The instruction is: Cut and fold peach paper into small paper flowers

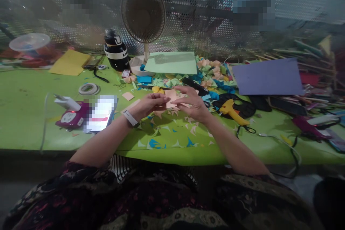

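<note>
Between my two hands, above the green tabletop (151, 136), is a small peach piece of paper (170, 97). My left hand (151, 104) pinches its left edge between thumb and fingers. From the right, my right hand (192, 104) closes on the same paper, its fingers curved over the right side. Beneath the hands lie scattered peach, white and blue paper scraps (155, 143). Another peach paper square (128, 96) rests on the table left of my left hand. A black-handled tool (194, 85) lies just beyond my right hand.
Behind the hands stand a fan (143, 12), a black bottle (117, 52) and a green sheet (172, 63) among cut paper. Left are a lit phone (101, 113), tape roll (88, 88) and purple power socket (71, 116). A yellow-handled glue gun (234, 112) and purple sheet (268, 77) lie right.
</note>
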Tool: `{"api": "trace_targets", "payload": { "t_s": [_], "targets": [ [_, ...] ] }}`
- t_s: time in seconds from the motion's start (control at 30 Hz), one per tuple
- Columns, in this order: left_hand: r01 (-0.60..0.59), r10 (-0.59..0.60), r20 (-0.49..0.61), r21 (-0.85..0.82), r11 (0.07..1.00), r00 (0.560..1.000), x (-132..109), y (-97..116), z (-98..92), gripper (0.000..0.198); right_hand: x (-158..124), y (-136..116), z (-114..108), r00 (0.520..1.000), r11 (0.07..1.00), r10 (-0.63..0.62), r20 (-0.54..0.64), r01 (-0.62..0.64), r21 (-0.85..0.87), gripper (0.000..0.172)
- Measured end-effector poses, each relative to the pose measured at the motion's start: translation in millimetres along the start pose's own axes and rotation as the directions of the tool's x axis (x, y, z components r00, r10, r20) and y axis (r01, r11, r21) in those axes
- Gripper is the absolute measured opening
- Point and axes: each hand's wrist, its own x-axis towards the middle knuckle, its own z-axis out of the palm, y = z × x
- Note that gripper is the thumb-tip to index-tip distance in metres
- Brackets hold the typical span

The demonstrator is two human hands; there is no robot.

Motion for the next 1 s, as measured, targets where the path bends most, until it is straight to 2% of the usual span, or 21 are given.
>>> {"api": "trace_targets", "payload": {
  "t_s": [0.1, 0.23, 0.37, 0.43, 0.53, 0.63, 0.7, 0.83, 1.0],
  "targets": [
    [-0.02, 0.019, -0.01, -0.033, 0.999, 1.0, -1, -1, 2.1, 0.027, -1, 2, 3, 1.0, 0.999, -0.014, 0.025, 0.013, 0.03, 0.016],
    [-0.062, 0.062, 0.001, 0.005, 0.998, 0.998, -3, -1, 5.8, 0.029, -2, 1, 4, 0.998, 0.997, 0.049, 0.045, -0.051, 0.056, 0.017],
    [-0.114, 0.114, -0.001, 0.044, 0.993, 0.994, -4, -2, 8.5, 0.029, -2, -2, 6, 0.997, 0.993, 0.077, -0.006, -0.076, 0.094, 0.01],
    [-0.156, 0.156, 0.012, 0.059, 0.986, 0.988, -4, -3, 9.2, 0.029, -1, -5, 10, 0.99, 0.981, 0.13, -0.058, -0.12, 0.152, 0.011],
    [-0.214, 0.212, 0.04, 0.083, 0.973, 0.977, -6, -5, 11.0, 0.031, -1, -10, 16, 0.948, 0.927, 0.291, -0.127, -0.247, 0.281, 0.027],
    [-0.216, 0.208, 0.067, 0.145, 0.966, 0.976, -10, -4, 14.8, 0.034, 0, -13, 20, 0.88, 0.843, 0.463, -0.103, -0.401, 0.358, 0.039],
    [-0.215, 0.203, 0.084, 0.179, 0.96, 0.976, -12, -3, 17.7, 0.035, 0, -14, 21, 0.85, 0.811, 0.519, -0.085, -0.459, 0.362, 0.04],
    [-0.213, 0.195, 0.11, 0.186, 0.959, 0.975, -15, -1, 20.7, 0.037, -1, -15, 21, 0.836, 0.813, 0.536, -0.114, -0.475, 0.336, 0.038],
    [-0.217, 0.197, 0.13, 0.157, 0.964, 0.972, -16, -1, 21.0, 0.037, 0, -17, 19, 0.845, 0.833, 0.518, -0.134, -0.464, 0.301, 0.038]
  ]
}}
